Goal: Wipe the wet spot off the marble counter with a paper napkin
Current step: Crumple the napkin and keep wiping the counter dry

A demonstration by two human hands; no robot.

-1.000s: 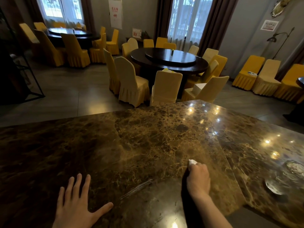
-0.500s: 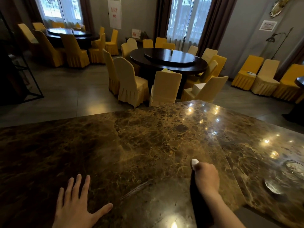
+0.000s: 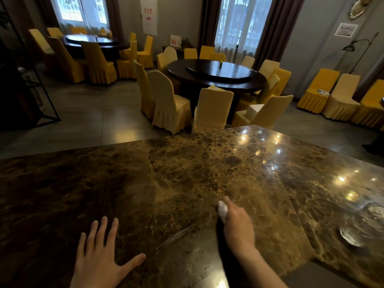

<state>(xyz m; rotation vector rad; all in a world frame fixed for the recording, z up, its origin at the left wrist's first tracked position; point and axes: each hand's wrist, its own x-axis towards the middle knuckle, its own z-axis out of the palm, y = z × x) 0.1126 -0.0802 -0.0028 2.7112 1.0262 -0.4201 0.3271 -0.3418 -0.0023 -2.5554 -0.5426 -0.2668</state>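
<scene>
A brown marble counter fills the lower half of the view. My right hand is closed around a crumpled white paper napkin and presses it on the counter near the middle front. A thin wet streak glints on the marble just left of that hand. My left hand lies flat on the counter at the lower left, fingers spread, holding nothing.
Wet rings or clear glass items sit on the counter at the far right. Beyond the counter's far edge stand a round dark table with yellow covered chairs, a second table at the back left and a black metal rack.
My right hand slid the napkin to the right, then back left and a little forward. My left hand stayed flat in place.
</scene>
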